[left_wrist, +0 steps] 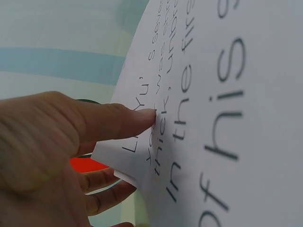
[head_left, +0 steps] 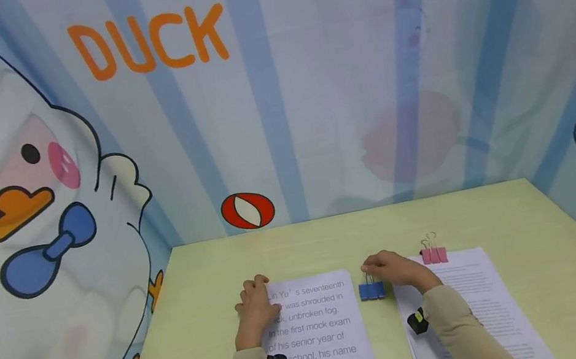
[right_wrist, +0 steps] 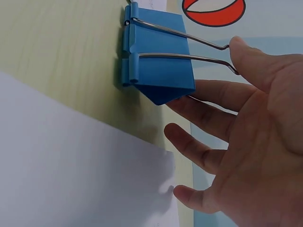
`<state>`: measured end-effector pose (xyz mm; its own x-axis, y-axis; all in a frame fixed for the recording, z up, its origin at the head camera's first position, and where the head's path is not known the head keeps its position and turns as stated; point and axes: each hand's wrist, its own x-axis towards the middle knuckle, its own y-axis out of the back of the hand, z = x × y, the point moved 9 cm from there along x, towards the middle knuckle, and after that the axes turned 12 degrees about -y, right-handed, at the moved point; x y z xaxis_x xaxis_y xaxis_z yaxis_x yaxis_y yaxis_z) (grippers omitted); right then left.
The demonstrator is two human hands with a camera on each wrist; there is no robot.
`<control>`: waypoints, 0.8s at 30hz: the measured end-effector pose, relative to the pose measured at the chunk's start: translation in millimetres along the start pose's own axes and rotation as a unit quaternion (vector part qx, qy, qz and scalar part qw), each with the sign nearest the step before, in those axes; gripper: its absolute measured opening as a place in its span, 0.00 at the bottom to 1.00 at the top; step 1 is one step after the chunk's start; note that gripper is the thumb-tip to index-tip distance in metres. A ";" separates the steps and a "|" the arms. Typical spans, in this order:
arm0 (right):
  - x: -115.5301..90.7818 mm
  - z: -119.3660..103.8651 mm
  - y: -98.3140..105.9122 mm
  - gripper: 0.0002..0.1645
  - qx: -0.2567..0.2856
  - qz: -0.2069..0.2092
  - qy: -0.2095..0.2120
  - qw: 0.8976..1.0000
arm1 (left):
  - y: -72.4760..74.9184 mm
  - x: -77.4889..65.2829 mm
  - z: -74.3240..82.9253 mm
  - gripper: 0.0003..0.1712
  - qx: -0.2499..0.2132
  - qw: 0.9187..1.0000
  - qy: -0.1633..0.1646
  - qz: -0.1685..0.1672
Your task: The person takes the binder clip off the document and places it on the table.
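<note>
- Two hands are seen over the pale table (head_left: 211, 265) in the head view: the left hand (head_left: 254, 311) and the right hand (head_left: 396, 269).
- At the left hand, the large-print paper (head_left: 323, 338) is gripped near its upper left corner; most of the page is spread to that hand's right.
- Below the right hand's fingertips, the blue binder clip (head_left: 372, 291) is held by its wire handles, just beside the large-print paper's right edge.
- Under the right wrist, small-print paper (head_left: 477, 287) is laid, with a pink binder clip (head_left: 434, 255) fitted to its top edge, to that hand's right.
- In the left wrist view, the paper is pinched narrowly, thumb in front, fingers behind.
- In the right wrist view, a wire handle is pressed by the thumb; the lower fingers are spread apart, and the far handle is hidden.
</note>
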<state>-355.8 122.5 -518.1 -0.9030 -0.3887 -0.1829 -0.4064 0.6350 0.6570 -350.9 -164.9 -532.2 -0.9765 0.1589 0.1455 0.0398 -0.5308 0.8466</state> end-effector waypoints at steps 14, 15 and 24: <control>-3.6 3.2 0.9 0.21 0.001 0.038 -0.018 0.999 | 3.3 -0.5 3.6 0.33 -0.004 1.000 -0.005 0.003; -3.6 3.9 1.3 0.21 0.002 0.041 -0.020 0.999 | 3.5 -0.6 4.1 0.33 -0.005 1.000 -0.006 0.003; -4.7 6.8 4.4 0.21 0.012 0.049 -0.039 0.998 | 2.4 -1.6 3.6 0.33 -0.008 1.000 -0.001 0.009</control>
<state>-354.3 131.7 -519.4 -0.9465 -0.2712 -0.1750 -0.3174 0.6835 0.6573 -348.5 -163.5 -528.6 -0.9752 0.1507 0.1621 0.0546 -0.5462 0.8358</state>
